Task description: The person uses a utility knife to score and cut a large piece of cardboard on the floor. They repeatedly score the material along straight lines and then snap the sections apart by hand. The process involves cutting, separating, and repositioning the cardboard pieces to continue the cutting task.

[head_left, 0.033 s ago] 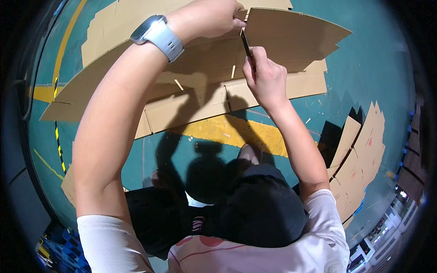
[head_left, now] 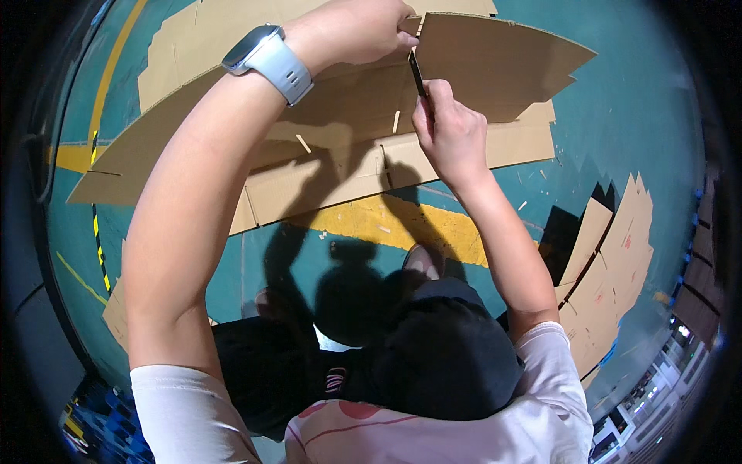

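My right hand (head_left: 454, 133) is closed around a slim black utility knife (head_left: 417, 73), its tip pointing up at a narrow slot in a raised brown cardboard sheet (head_left: 495, 66). Just left of that tip, my left hand (head_left: 363, 29) grips the sheet's upper edge with curled fingers, some of them partly hidden. The sheet stands tilted, with a long curved top edge. Along its foot a flat cardboard strip (head_left: 325, 189) with cut slots lies on the floor. Two small slits show pale in the raised sheet.
More flat cardboard (head_left: 224, 35) lies beyond the raised sheet. To the right rests a stack of jagged-edged cardboard pieces (head_left: 614, 263). Small cardboard scraps are scattered over the green floor (head_left: 618, 139), which bears yellow markings (head_left: 394, 220). My shoes and shadow are close below.
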Action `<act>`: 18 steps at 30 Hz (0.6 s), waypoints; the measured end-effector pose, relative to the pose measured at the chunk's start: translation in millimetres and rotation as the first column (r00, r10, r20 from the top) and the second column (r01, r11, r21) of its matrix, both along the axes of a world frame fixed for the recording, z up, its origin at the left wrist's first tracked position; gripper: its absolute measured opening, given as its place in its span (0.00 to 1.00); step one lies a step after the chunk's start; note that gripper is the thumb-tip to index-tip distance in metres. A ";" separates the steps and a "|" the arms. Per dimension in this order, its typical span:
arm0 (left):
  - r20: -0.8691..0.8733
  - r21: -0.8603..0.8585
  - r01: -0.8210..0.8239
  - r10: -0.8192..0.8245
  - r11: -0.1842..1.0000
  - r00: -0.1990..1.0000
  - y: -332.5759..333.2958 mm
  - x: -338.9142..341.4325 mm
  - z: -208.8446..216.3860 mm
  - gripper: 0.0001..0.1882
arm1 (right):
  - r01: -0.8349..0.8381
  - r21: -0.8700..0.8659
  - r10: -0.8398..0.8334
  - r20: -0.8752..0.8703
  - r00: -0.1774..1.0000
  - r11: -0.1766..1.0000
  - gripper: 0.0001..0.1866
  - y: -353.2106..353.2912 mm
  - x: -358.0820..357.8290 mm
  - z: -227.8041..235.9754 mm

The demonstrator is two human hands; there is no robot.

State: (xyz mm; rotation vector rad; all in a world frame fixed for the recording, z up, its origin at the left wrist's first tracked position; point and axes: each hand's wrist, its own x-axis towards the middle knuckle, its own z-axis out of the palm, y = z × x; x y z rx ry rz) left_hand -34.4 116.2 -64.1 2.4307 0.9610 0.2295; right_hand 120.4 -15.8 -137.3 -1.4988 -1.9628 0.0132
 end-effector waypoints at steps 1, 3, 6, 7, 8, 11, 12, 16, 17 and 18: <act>0.021 -0.051 0.001 0.001 0.999 1.000 -4.1 2.0 7.4 0.12 | 0.002 0.006 -0.002 0.009 1.000 1.000 0.09 1.1 0.2 -0.3; 0.052 -0.064 0.022 -0.018 0.998 0.998 -8.5 0.8 15.4 0.11 | 0.008 0.019 -0.008 0.028 1.000 1.000 0.09 7.4 0.8 -1.5; 0.023 -0.059 -0.019 0.020 0.998 1.000 -8.6 2.2 10.5 0.11 | -0.014 0.071 0.014 -0.001 1.000 0.997 0.09 21.0 -3.7 -1.9; 0.003 -0.051 -0.043 0.043 0.998 0.999 -8.7 3.6 9.0 0.11 | -0.004 0.067 0.004 0.000 1.000 0.998 0.09 22.1 -4.6 -3.5; 0.013 -0.047 -0.045 0.045 0.998 0.999 -8.5 3.6 7.7 0.11 | 0.007 0.064 -0.007 0.001 1.000 0.998 0.09 22.5 -5.4 -6.1; 0.015 -0.060 -0.055 0.056 0.997 0.998 -9.8 4.9 7.4 0.11 | 0.028 0.047 -0.028 -0.004 1.000 0.999 0.09 18.8 -6.6 -10.2; -0.006 -0.077 -0.064 0.063 0.995 0.998 -8.8 5.4 8.7 0.11 | 0.034 0.040 -0.034 -0.006 0.999 0.999 0.09 16.6 -7.0 -11.3; -0.015 -0.059 -0.094 0.094 0.994 0.995 -9.1 6.3 9.3 0.11 | 0.015 0.022 -0.015 -0.021 1.000 1.000 0.09 8.6 -6.1 -16.3; -0.012 -0.075 -0.100 0.100 0.992 0.995 -9.2 6.7 9.8 0.11 | 0.013 0.016 -0.013 -0.026 1.000 1.000 0.09 5.3 -5.7 -17.9; -0.009 -0.091 -0.105 0.105 0.990 0.994 -9.0 7.0 10.6 0.11 | 0.011 0.009 -0.011 -0.031 0.999 1.000 0.09 2.7 -5.2 -17.8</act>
